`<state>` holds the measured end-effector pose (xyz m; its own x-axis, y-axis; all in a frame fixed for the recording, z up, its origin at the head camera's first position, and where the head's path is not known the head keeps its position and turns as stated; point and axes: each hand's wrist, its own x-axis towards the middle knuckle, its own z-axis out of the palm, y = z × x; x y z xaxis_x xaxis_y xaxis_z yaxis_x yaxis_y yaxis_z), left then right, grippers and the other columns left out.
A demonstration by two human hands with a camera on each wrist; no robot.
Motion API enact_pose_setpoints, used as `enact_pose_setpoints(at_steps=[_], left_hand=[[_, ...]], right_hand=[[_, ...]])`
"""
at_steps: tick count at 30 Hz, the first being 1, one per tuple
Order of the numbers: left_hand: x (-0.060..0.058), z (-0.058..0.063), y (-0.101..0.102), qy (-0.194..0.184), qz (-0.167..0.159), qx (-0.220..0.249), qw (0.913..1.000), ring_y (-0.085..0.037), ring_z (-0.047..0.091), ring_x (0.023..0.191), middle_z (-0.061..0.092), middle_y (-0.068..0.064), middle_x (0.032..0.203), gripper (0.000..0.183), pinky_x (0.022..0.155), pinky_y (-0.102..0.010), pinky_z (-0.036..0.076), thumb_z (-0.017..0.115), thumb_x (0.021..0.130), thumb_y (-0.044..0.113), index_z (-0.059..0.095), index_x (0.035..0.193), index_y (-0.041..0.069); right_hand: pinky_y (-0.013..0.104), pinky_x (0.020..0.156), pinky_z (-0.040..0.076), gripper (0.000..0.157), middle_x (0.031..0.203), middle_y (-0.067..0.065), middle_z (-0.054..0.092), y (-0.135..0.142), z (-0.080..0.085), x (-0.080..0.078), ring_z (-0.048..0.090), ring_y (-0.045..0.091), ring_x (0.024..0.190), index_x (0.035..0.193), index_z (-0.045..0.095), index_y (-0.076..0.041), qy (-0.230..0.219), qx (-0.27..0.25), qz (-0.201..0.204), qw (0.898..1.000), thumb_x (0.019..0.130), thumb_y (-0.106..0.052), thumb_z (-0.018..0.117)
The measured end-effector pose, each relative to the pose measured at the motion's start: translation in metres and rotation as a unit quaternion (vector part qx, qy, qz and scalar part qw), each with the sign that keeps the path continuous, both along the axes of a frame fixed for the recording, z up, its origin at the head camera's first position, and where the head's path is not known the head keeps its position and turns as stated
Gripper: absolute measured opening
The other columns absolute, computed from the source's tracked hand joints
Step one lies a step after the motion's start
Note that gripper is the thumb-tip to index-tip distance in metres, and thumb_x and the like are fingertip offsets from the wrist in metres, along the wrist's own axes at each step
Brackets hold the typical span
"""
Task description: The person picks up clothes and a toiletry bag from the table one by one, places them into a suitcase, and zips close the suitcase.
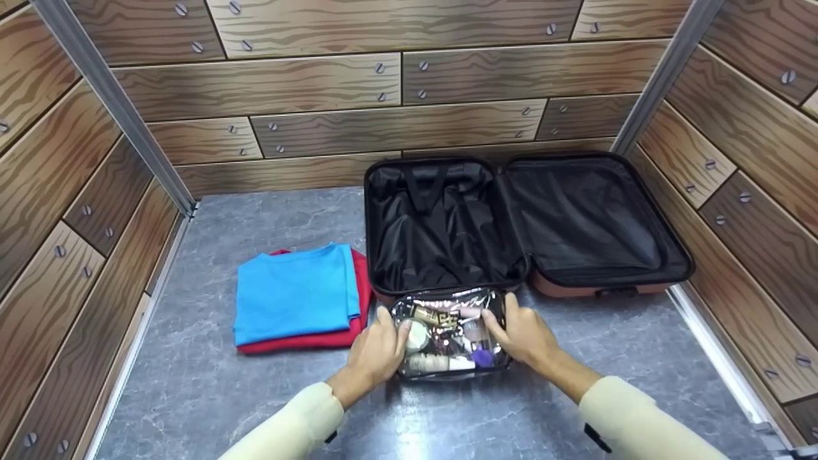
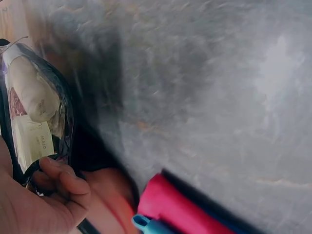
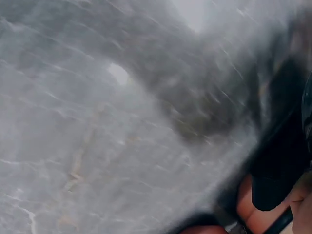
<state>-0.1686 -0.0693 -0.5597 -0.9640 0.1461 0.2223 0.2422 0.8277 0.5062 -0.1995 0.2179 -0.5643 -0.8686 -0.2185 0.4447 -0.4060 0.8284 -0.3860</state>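
A clear toiletry bag [image 1: 447, 342] with dark edging is held up in front of the open suitcase [image 1: 447, 255], overlapping its near edge in the head view. Several bottles, a round pale item and a purple-capped item show through its plastic. My left hand [image 1: 376, 348] grips the bag's left end, and my right hand [image 1: 529, 335] grips the right end, thumbs on top. In the left wrist view, curled fingers [image 2: 66, 178] hold the bag's edge. Only a sliver of the right hand [image 3: 301, 200] shows in the right wrist view.
Left of the suitcase lie a folded blue shirt [image 1: 294, 294] and, under it, a red garment [image 1: 361, 275]. The suitcase's other half [image 1: 588, 217] lies open at the right. Wood-patterned walls [image 1: 332, 76] enclose the grey marbled surface [image 1: 185, 377] on three sides.
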Motion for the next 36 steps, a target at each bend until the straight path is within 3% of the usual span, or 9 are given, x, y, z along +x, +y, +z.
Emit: enact_pose_setpoints(at_steps=[6, 9, 13, 19, 23, 36], left_hand=[[-0.009, 0.014, 0.0, 0.01, 0.003, -0.002, 0.9999, -0.04, 0.068, 0.067, 0.065, -0.018, 0.075, 0.039, 0.058, -0.052, 0.052, 0.044, 0.104, 0.04, 0.044, 0.102, 0.0], [-0.011, 0.017, 0.0, 0.006, 0.003, -0.002, 1.0, -0.04, 0.068, 0.068, 0.065, -0.019, 0.075, 0.039, 0.058, -0.052, 0.052, 0.044, 0.104, 0.04, 0.044, 0.101, 0.001], [-0.01, 0.017, -0.001, 0.003, 0.006, 0.004, 1.0, -0.039, 0.068, 0.069, 0.065, -0.018, 0.076, 0.039, 0.059, -0.051, 0.053, 0.044, 0.104, 0.039, 0.044, 0.104, 0.0], [-0.014, 0.022, -0.002, 0.04, 0.011, 0.022, 0.9989, -0.041, 0.069, 0.069, 0.065, -0.019, 0.074, 0.038, 0.06, -0.053, 0.054, 0.046, 0.104, 0.037, 0.044, 0.104, 0.0], [-0.022, 0.029, -0.003, 0.062, 0.01, 0.025, 0.9977, -0.041, 0.069, 0.068, 0.065, -0.02, 0.073, 0.036, 0.06, -0.053, 0.054, 0.047, 0.103, 0.036, 0.043, 0.102, 0.0], [-0.06, 0.06, -0.009, 0.049, 0.013, 0.015, 0.9986, -0.043, 0.069, 0.073, 0.065, -0.022, 0.078, 0.04, 0.063, -0.054, 0.054, 0.042, 0.105, 0.039, 0.043, 0.106, -0.001]], right_hand=[[0.048, 0.044, 0.048, 0.032, 0.056, 0.017, 0.057, -0.003, 0.013, -0.01, 0.063, 0.037, 0.053, 0.088, 0.048, -0.002, 0.013, -0.008, -0.008, 1.0, 0.092, -0.029, 0.066], [0.049, 0.045, 0.049, 0.032, 0.058, 0.018, 0.059, -0.003, 0.018, -0.011, 0.064, 0.038, 0.054, 0.089, 0.049, -0.002, 0.004, -0.007, -0.011, 1.0, 0.093, -0.03, 0.065], [0.048, 0.044, 0.049, 0.032, 0.056, 0.017, 0.058, -0.005, 0.021, -0.013, 0.064, 0.038, 0.053, 0.088, 0.049, -0.002, 0.024, -0.008, -0.003, 1.0, 0.092, -0.029, 0.066], [0.048, 0.042, 0.048, 0.034, 0.053, 0.018, 0.057, -0.007, 0.024, -0.018, 0.062, 0.039, 0.05, 0.086, 0.048, -0.001, 0.053, -0.02, -0.006, 0.998, 0.09, -0.028, 0.068], [0.05, 0.043, 0.047, 0.034, 0.054, 0.02, 0.058, -0.009, 0.032, -0.024, 0.063, 0.039, 0.051, 0.086, 0.049, -0.001, 0.054, -0.023, -0.014, 0.998, 0.091, -0.029, 0.067], [0.058, 0.049, 0.049, 0.041, 0.059, 0.027, 0.06, -0.014, 0.069, -0.054, 0.064, 0.048, 0.057, 0.09, 0.049, 0.001, 0.033, -0.01, -0.04, 0.999, 0.094, -0.037, 0.062]])
